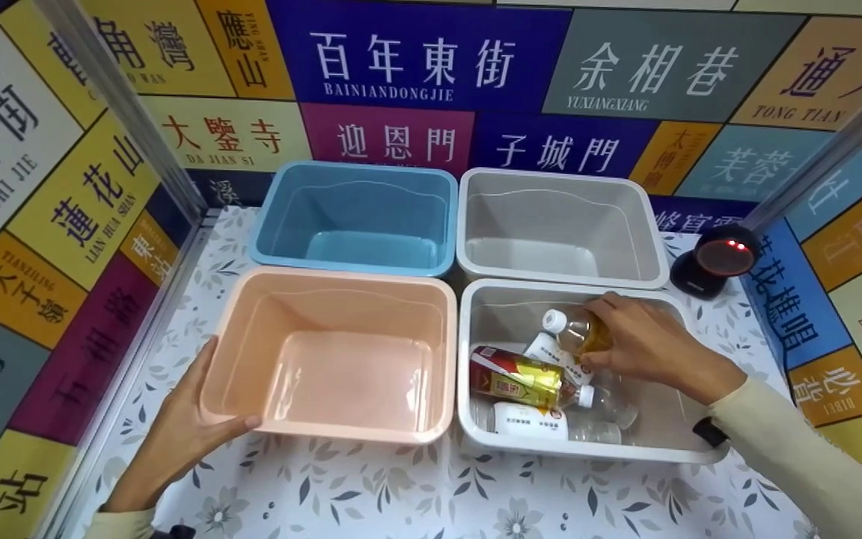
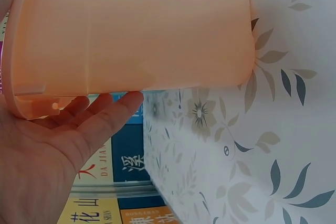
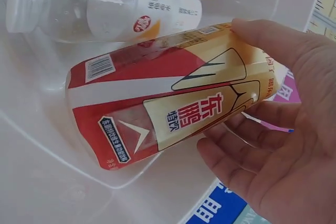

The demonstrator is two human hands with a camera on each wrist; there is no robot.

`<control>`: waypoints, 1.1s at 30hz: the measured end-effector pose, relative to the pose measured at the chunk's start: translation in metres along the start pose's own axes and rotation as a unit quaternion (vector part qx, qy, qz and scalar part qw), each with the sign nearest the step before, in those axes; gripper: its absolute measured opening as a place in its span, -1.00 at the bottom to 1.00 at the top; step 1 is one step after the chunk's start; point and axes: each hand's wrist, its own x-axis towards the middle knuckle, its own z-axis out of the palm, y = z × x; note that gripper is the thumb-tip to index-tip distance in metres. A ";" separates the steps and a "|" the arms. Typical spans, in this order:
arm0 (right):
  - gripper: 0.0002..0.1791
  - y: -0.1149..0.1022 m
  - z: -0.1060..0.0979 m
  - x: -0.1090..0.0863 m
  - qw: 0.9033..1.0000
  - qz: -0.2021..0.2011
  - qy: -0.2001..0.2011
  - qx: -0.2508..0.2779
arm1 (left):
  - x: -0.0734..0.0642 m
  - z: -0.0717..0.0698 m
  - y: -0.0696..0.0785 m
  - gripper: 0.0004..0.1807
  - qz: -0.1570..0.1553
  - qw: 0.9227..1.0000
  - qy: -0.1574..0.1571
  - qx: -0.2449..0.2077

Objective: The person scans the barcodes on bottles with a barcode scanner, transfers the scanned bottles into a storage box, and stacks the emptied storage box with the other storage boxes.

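My right hand (image 1: 644,344) grips a plastic drink bottle (image 1: 579,335) inside the front white bin (image 1: 670,412). In the right wrist view this bottle (image 3: 173,98) has a red and gold label, with the thumb on one side and the fingers on the other. Below it in the head view lie another red-and-gold bottle (image 1: 517,376) and several clear bottles with white labels (image 1: 530,421). At the front left, my left hand (image 1: 176,419) holds the corner of the peach bin (image 1: 356,367), which contains nothing; the left wrist view shows fingers under its rim.
Behind stand a blue bin (image 1: 371,247) and a second white bin (image 1: 532,254). A black scanner (image 1: 715,258) with red lights is at the back right. Printed panels (image 1: 412,52) wall the floral-covered table (image 1: 371,486) at the back and sides.
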 end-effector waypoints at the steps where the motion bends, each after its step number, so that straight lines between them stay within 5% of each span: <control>1: -0.22 0.000 -0.002 -0.001 1.000 0.004 0.000 0.008 | 0.000 0.000 0.000 0.49 -0.002 1.000 -0.001 -0.001; 8: -0.17 0.003 -0.015 -0.008 0.997 0.030 0.003 0.071 | 0.001 -0.001 0.000 0.49 -0.019 1.000 -0.005 -0.006; 20: -0.27 0.005 -0.028 -0.019 0.993 0.073 0.016 0.093 | 0.000 0.000 0.002 0.49 -0.012 1.000 -0.003 -0.001; 33: -0.18 0.014 -0.039 -0.026 0.978 0.052 0.151 0.133 | 0.001 0.001 0.002 0.48 -0.019 1.000 -0.002 -0.005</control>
